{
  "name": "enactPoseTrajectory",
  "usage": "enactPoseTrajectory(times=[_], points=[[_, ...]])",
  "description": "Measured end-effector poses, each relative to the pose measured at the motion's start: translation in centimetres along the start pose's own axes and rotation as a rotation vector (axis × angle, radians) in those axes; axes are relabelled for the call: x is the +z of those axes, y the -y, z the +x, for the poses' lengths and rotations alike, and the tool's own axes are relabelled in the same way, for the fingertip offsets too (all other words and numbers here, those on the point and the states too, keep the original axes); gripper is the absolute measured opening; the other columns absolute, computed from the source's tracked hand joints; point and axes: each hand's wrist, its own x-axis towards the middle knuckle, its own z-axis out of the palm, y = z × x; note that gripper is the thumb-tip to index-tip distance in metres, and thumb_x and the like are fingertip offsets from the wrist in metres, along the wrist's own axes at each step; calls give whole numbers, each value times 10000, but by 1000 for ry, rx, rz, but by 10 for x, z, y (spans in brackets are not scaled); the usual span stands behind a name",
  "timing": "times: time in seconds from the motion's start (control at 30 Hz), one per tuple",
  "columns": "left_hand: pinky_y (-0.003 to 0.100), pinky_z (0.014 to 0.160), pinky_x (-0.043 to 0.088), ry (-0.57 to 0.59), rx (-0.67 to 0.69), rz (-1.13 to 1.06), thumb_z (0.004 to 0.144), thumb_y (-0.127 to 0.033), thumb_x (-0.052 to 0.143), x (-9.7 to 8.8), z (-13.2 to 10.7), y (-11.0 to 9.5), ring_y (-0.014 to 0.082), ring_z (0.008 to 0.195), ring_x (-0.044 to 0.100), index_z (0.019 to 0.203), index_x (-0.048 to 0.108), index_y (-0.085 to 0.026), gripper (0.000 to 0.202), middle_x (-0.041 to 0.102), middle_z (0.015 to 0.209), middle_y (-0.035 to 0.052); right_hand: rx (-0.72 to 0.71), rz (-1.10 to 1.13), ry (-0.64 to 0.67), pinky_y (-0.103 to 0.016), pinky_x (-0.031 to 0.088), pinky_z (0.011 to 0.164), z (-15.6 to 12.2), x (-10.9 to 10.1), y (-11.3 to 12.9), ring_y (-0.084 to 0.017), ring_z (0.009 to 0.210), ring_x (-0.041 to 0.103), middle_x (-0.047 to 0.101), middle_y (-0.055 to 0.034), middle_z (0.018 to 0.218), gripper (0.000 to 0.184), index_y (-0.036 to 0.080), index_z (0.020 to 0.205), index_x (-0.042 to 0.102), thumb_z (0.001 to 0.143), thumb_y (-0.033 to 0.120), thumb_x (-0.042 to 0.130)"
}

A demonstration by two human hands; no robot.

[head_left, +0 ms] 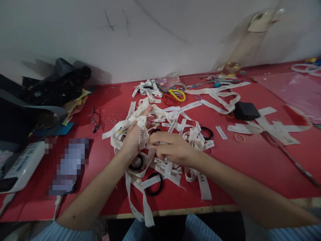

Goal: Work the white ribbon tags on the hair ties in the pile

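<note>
Across the red table, printed white ribbons are heaped at the clock's centre, presumably for two-handed reach. The right hand is curled; whether ribbon is pinched cannot be told. Bunched ribbon is grasped by the left hand, seemingly for steadying. Scissors are set at one o'clock, apparently aside; a black ring is seen at six.

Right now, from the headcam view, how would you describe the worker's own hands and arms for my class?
Both the left hand and right hand are bare: no gloves, watch or bracelet show. Light-blue ribbed knit sleeves leave the forearms uncovered. The left forearm bears one small dark spot.
</note>
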Motion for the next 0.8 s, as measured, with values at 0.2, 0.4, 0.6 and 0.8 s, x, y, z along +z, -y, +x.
enactPoseTrajectory(times=[0.2, 0.4, 0.6, 0.8], points=[[323, 813, 543, -78, 62, 198, 814, -472, 631, -13, 8, 17, 221, 917, 689, 1117, 680, -193, 415, 734, 995, 67, -101, 46, -11, -274, 465, 800, -1, 3, 7, -145, 935, 545, 558, -57, 892, 320, 173, 621, 471, 898, 27, 409], [335, 1001, 451, 189, 327, 535, 872, -396, 598, -19, 5, 11, 209, 1119, 618, 1266, 614, -252, 420, 700, 1159, 46, -11, 98, -36, -274, 486, 764, -2, 1, 9, -138, 874, 568, 589, -54, 882, 253, 175, 725, 554, 869, 3, 436], [346, 947, 487, 231, 216, 249, 905, -383, 546, -11, 3, 12, 210, 1078, 639, 1318, 580, -253, 435, 711, 1139, 56, 277, 367, -264, -286, 528, 776, -1, 0, 10, -137, 837, 627, 633, -49, 872, 76, 179, 840, 594, 873, 113, 573], [346, 1048, 424, 332, 220, 248, 894, -349, 567, -9, -4, 14, 208, 1184, 588, 1299, 599, -289, 411, 675, 1229, 35, 572, 558, -440, -222, 531, 631, 0, 4, 11, -110, 699, 630, 617, 4, 769, 147, 200, 994, 546, 886, 261, 625]])
